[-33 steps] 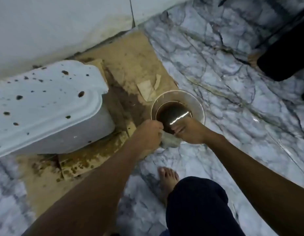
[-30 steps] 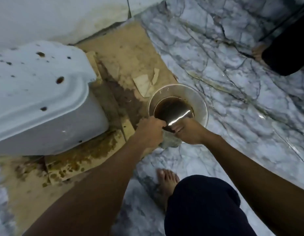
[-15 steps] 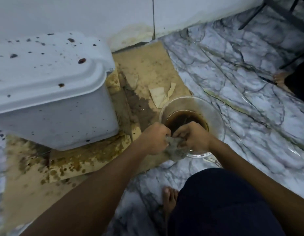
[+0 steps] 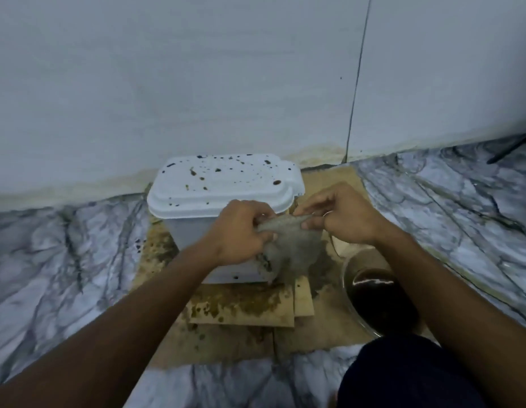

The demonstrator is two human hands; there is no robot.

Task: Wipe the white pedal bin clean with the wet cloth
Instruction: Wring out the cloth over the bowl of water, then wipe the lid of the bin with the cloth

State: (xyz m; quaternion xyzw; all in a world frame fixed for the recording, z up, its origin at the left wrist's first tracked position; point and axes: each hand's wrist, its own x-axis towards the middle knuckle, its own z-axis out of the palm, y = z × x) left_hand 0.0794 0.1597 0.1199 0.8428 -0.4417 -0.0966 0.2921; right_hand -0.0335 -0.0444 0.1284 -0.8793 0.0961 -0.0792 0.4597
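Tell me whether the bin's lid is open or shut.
Shut. The spattered lid sits flat on the white pedal bin, its rim overlapping the body all along the visible edge.

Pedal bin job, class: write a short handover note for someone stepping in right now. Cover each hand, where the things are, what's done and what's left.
Left hand: pinching the left edge of the wet cloth.
Right hand: pinching its right edge, so the cloth is spread open in front of the bin.
The bin stands on stained cardboard by the wall, lid shut.
Bowl of dark water on the floor, to the right.
Done: cloth wetted.
Left: lid is spotted with brown marks; wipe the lid and sides.
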